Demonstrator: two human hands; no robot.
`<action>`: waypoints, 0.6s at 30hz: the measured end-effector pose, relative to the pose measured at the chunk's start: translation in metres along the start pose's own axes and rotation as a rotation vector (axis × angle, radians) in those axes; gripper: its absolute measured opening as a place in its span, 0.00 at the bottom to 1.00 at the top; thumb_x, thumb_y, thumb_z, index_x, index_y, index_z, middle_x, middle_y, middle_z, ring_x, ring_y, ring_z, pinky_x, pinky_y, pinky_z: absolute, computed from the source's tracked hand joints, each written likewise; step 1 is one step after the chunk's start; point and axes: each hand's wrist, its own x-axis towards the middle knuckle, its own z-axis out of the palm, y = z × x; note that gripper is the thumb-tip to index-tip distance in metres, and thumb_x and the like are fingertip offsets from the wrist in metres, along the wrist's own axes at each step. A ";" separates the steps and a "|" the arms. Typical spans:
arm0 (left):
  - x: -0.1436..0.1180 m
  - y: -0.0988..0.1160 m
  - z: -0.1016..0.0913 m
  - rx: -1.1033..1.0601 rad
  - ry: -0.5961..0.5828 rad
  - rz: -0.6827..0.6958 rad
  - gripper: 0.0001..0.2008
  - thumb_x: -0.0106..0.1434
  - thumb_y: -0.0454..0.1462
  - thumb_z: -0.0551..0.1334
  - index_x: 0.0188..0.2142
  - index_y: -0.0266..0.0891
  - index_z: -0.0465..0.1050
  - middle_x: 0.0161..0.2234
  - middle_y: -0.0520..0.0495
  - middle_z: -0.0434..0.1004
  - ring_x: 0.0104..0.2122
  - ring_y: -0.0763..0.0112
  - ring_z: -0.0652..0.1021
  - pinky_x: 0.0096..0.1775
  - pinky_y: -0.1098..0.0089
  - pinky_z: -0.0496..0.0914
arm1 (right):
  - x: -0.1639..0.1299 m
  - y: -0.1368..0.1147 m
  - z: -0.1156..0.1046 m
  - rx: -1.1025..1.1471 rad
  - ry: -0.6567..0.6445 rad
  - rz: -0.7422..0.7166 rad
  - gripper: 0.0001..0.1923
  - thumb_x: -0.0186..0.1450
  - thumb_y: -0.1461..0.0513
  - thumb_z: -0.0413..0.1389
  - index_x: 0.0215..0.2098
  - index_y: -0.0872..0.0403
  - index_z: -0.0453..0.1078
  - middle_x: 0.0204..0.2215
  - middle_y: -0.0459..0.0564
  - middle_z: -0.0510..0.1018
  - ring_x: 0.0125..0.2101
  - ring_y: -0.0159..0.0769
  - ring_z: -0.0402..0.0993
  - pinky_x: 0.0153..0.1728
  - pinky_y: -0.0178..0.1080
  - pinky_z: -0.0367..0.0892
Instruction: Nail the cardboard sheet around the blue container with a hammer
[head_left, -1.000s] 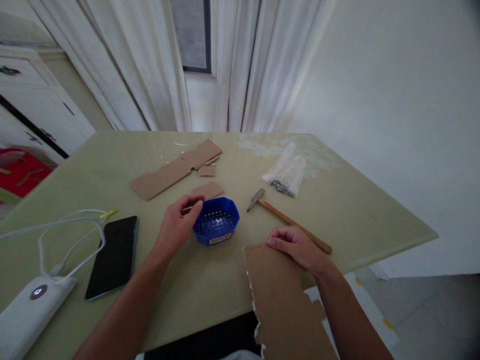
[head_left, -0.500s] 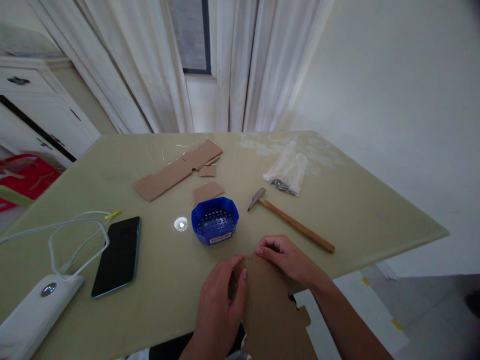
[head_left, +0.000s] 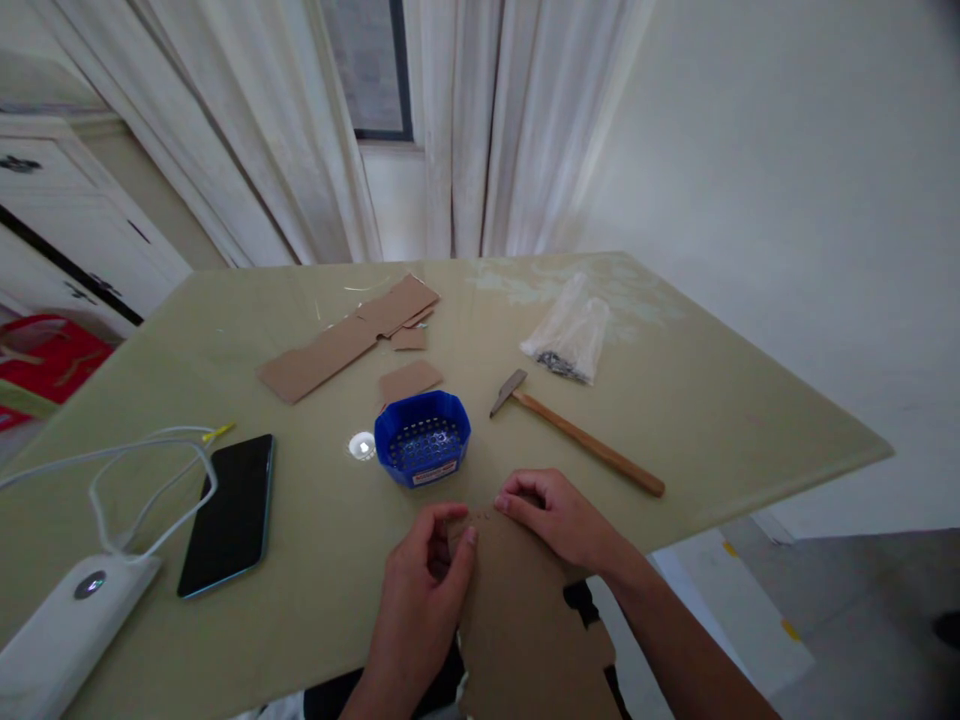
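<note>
Table (head_left: 712, 400), head view: it was pale green, with a wall to its right and curtains (head_left: 262, 140) beyond the far edge.
Blue plastic basket (head_left: 394, 468): it sat upright just beyond the fingertips, the nearest obstacle, with many small holes and a label on its near side.
Claw-less hammer (head_left: 581, 435): it lay beyond the right hand, wooden handle slanting toward the near right, metal head close to the basket.
Plastic bag (head_left: 581, 325): it lay past the hammer, dark metallic bits gathered at its bottom.
Cardboard offcuts (head_left: 337, 350): 1 long strip and at least 2 small pieces lay behind the basket.
Phone (head_left: 229, 520): it lay dark-screened at left; a white cable overlapped its edge, and a white device (head_left: 71, 630) with a round silver button lay nearby.
Cardboard sheet (head_left: 536, 625): it reached from the person's lap over the near table edge, brown, with notched right side, ragged lower left edge and tiny marks near the far edge.
Left hand (head_left: 420, 585): thumb and index finger pinched the sheet's far left corner.
Right hand (head_left: 559, 515): thumb and curled fingers closed on its far edge.
</note>
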 end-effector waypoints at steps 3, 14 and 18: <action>0.002 -0.001 -0.002 -0.004 -0.004 0.005 0.19 0.68 0.53 0.65 0.47 0.42 0.77 0.30 0.49 0.79 0.29 0.61 0.80 0.30 0.67 0.73 | 0.002 0.000 0.003 0.002 -0.005 -0.004 0.17 0.71 0.50 0.60 0.32 0.53 0.78 0.26 0.44 0.77 0.28 0.34 0.67 0.29 0.36 0.58; -0.003 -0.007 -0.004 -0.083 -0.009 -0.016 0.19 0.69 0.53 0.65 0.48 0.41 0.75 0.32 0.48 0.80 0.30 0.63 0.80 0.31 0.68 0.73 | -0.001 -0.006 0.006 0.046 0.042 0.031 0.17 0.67 0.50 0.63 0.32 0.54 0.79 0.26 0.45 0.78 0.28 0.34 0.68 0.30 0.36 0.60; -0.002 -0.005 -0.008 -0.085 -0.013 -0.039 0.21 0.67 0.53 0.67 0.49 0.41 0.77 0.30 0.49 0.80 0.29 0.63 0.80 0.29 0.69 0.73 | -0.001 -0.009 0.009 0.028 0.071 0.042 0.15 0.65 0.51 0.64 0.30 0.54 0.79 0.25 0.46 0.77 0.28 0.34 0.68 0.29 0.36 0.60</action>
